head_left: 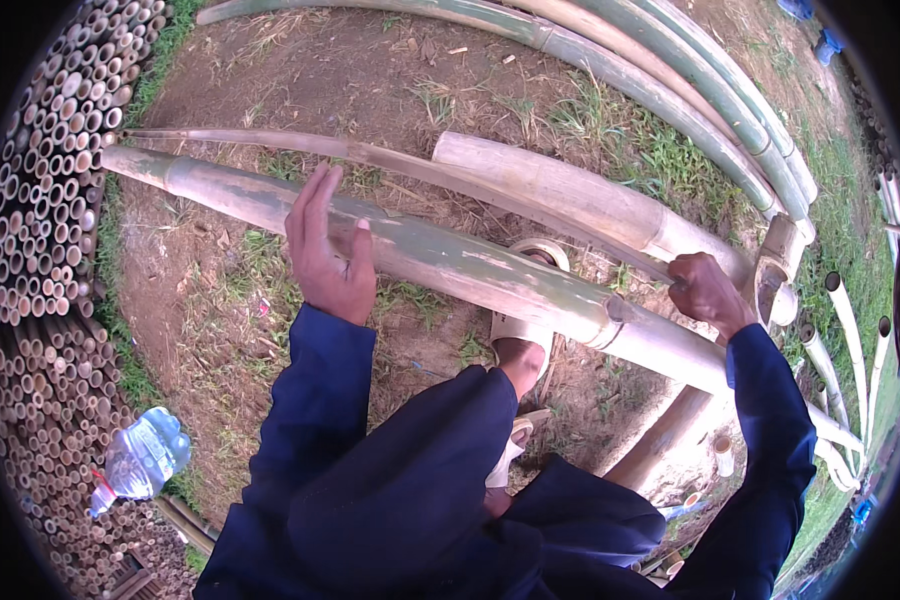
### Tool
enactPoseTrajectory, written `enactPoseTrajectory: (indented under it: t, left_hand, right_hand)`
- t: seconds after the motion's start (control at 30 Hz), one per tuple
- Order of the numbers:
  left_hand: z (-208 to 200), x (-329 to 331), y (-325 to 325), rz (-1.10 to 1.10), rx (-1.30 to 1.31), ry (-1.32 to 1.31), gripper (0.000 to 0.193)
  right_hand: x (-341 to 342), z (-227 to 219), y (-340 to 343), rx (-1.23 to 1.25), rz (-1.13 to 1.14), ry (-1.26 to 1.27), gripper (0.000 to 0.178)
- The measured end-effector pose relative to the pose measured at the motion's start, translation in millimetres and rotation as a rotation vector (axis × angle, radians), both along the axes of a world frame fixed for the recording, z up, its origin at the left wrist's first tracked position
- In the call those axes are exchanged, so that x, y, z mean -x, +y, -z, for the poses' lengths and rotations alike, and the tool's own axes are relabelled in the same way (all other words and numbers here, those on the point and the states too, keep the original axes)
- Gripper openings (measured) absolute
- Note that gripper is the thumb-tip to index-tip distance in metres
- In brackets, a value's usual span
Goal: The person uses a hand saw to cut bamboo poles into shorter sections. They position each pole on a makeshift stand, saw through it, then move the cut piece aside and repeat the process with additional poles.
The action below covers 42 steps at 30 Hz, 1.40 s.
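Observation:
A thick green-and-tan bamboo pole (450,265) slants across in front of me, from far left to near right. My left hand (332,250) is at its near side, thumb and fingers stretched out and open, overlapping the pole; whether the palm touches it I cannot tell. Just beyond runs a long, thin split bamboo strip (370,155). Closed in a fist, my right hand (708,290) grips the strip's right end. A shorter, pale bamboo length (560,180) lies behind the strip, close to that hand. My foot in a light sandal (522,345) shows under the pole.
Several long bamboo poles (610,70) curve across the far ground. A big stack of cut bamboo (60,220) fills the left side. A clear plastic bottle (148,455) is at lower left. An upright notched bamboo post (776,265) stands beyond my right hand, with thin poles (842,330) farther right.

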State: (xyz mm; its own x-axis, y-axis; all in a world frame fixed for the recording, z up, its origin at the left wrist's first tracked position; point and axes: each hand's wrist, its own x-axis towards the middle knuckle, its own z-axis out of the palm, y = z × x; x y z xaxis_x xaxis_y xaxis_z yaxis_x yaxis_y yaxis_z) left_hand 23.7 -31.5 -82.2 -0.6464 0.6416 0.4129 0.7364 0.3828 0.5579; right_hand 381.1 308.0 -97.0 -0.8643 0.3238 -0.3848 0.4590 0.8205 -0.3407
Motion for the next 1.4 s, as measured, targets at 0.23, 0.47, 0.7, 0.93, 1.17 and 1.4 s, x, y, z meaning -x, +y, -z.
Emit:
enactPoseTrajectory:
  t: [0.23, 0.47, 0.7, 0.93, 1.17, 1.4]
  left_hand:
    - [-47, 56, 31, 0.055, 0.159, 0.197, 0.073]
    - [-51, 122, 36, 0.451, 0.818, 0.392, 0.051]
    - [-72, 46, 45, 0.692, 0.440, 0.452, 0.035]
    - [-88, -31, 55, 0.788, 0.540, 0.411, 0.045]
    - [-73, -81, 52, 0.832, 0.370, 0.328, 0.047]
    - [-65, -93, 54, 0.791, 0.334, 0.317, 0.045]
  right_hand:
    - [13, -134, -61, -0.121, 0.371, 0.552, 0.046]
    - [-58, -120, -123, -0.285, 0.236, 0.441, 0.019]
    - [-181, -123, -132, -0.342, 0.339, 0.495, 0.018]
    - [-232, -156, -157, -0.312, 0.570, 0.350, 0.031]
    - [-287, -139, -146, -0.348, 0.568, 0.387, 0.037]
    - [-289, -136, -139, -0.421, 0.604, 0.380, 0.043]
